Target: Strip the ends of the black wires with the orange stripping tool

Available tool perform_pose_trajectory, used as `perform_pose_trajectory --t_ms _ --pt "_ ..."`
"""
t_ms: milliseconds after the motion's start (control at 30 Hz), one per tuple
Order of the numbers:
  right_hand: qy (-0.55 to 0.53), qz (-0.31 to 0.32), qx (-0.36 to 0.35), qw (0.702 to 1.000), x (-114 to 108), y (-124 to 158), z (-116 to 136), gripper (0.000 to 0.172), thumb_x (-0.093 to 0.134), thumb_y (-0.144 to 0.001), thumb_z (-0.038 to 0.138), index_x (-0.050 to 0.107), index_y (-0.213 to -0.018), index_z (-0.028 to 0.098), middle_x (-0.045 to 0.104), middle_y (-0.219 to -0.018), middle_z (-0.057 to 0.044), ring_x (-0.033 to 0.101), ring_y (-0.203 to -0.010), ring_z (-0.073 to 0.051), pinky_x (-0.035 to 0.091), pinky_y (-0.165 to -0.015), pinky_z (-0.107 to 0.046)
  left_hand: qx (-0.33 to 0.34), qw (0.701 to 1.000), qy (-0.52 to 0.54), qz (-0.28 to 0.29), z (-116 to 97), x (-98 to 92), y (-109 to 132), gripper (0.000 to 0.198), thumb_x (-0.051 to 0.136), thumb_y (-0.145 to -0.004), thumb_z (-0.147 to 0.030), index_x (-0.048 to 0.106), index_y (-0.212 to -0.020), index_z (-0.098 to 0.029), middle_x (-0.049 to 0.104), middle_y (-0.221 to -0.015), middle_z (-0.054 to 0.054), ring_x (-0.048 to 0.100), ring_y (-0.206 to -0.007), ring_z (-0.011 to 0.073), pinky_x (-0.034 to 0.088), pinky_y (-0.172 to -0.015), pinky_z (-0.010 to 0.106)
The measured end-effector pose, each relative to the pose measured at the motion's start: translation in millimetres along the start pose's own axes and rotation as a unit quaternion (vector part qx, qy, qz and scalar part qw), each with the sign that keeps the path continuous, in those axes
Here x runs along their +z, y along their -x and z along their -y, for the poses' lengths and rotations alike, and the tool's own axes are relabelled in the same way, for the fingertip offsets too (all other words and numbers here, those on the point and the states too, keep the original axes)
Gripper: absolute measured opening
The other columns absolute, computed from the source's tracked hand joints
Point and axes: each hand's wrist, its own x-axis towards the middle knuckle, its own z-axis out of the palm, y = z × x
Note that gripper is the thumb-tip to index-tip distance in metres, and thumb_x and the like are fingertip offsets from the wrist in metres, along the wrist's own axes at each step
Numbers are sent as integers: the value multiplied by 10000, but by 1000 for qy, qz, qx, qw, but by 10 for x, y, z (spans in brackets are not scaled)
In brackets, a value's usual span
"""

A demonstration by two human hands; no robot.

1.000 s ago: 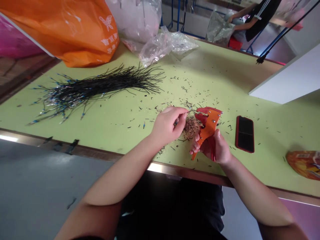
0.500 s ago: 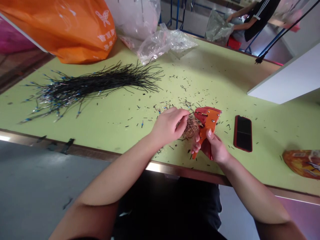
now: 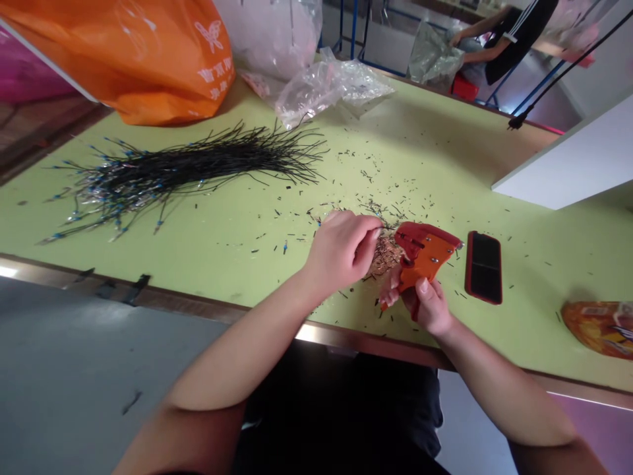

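Observation:
My right hand [image 3: 428, 300] is wrapped round the handles of a red and orange wire stripper [image 3: 425, 254], its jaws pointing left. Just left of the jaws, my left hand [image 3: 343, 247] pinches a thin black wire [image 3: 387, 228], most of it hidden by the fingers. Under and between the hands lies a pile of copper strands and black scraps [image 3: 386, 254]. A large bundle of black wires [image 3: 198, 165] with blue pieces at the left ends lies on the green table [image 3: 237, 218].
An orange bag [image 3: 168, 59] and clear plastic bags [image 3: 336, 86] lie at the back left. A phone [image 3: 483, 267] and an orange packet [image 3: 601, 326] are on the right, below a white panel [image 3: 568, 155]. Beyond the table, a person [image 3: 514, 39] handles a plastic bag.
The wire stripper has tilted and moved slightly right and down, widening the space between its jaws and my left hand. The view has shifted slightly.

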Motion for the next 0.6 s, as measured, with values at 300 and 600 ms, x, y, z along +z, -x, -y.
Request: perform_pose_trajectory --t_ms 300,600 --pt "-70 20 66 995 103 -18 90 556 673 -891 805 599 -777 266 445 -562 36 388 -453 -159 470 -495 -362 30 995 47 81 15 -52 -26 131 465 -1051 -173 573 -1014 -236 623 -681 -11 566 -619 171 446 -630 321" --pt "-110 29 135 984 211 96 288 595 628 -861 861 528 -763 283 319 -542 67 280 -408 -126 405 -443 -337 54 992 75 86 33 -113 -50 123 481 -1041 -130 550 -1035 -231 594 -691 -24 544 -631 158 464 -623 298"
